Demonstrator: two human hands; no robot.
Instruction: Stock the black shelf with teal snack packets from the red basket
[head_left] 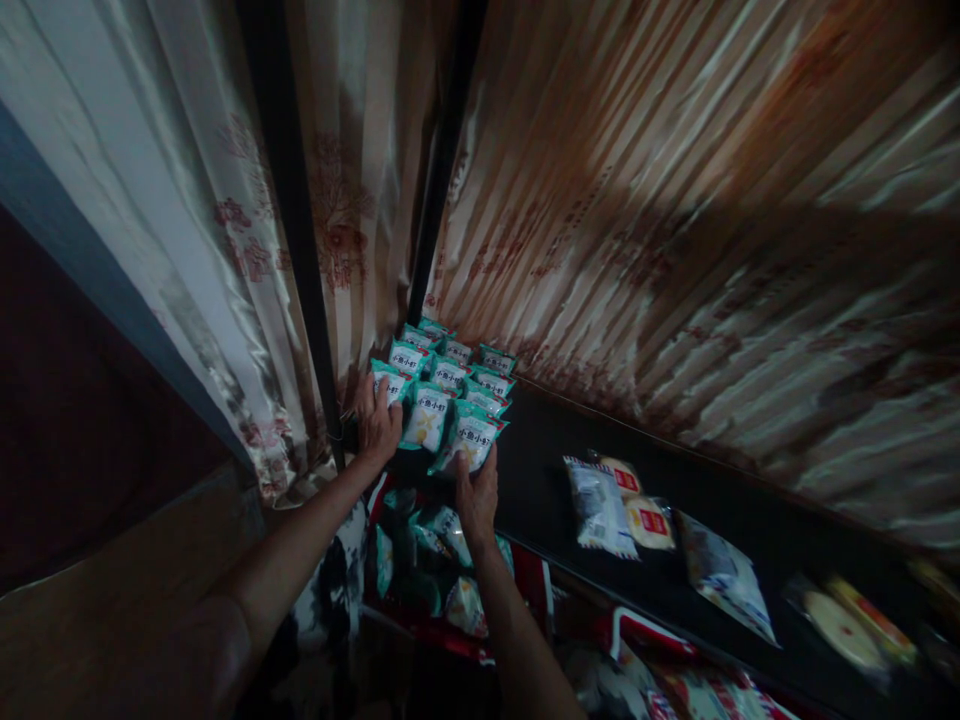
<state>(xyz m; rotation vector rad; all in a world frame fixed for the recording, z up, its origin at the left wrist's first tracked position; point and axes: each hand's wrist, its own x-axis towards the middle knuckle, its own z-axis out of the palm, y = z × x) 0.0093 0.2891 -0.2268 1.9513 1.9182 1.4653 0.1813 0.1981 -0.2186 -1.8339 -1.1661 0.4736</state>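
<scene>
Small teal-and-white snack bags (pixel 430 415) stand upright in rows at the corner end of a black shelf (pixel 532 440). My left hand (pixel 377 425) closes around the lower part of the front-left snack bag (pixel 391 383), its thumb across the front. At the front right, my right hand (pixel 478 500) grips another snack bag (pixel 474 437) by its lower part, thumb on the near face and fingers along the right side. That bag leans back a little. Below the shelf edge, a red box (pixel 532 585) holds several more loose teal bags (pixel 450 525).
Farther right on the shelf lie a white-and-blue bag (pixel 600 507), packaged round breads (pixel 651 523), another bag (pixel 727 575) and a wrapped flat item (pixel 844 625). Dark poles (pixel 300 210) and pleated curtains (pixel 645 200) border the shelf. A second red-edged container (pixel 652 625) sits below.
</scene>
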